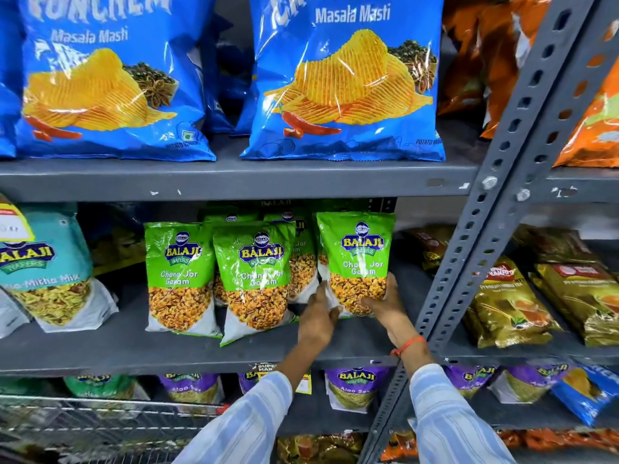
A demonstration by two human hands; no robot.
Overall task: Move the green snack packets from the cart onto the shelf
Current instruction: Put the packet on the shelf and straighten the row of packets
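Standing upright on the shelf [201,349], a green packet [356,259] sits clamped between both hands [351,309].

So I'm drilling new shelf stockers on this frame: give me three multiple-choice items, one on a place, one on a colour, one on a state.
1. Where are the green Chana Jor Garam snack packets?
A top shelf
B grey metal middle shelf
C floor

2. What colour are the big Masala Masti crisp bags above?
A blue
B red
C white

3. What are the hands doing?
A hanging idle
B tearing a bag
C holding the rightmost green packet

Key: B, they stand on the middle board; A, blue foil; C, left hand and right hand clasp its base.
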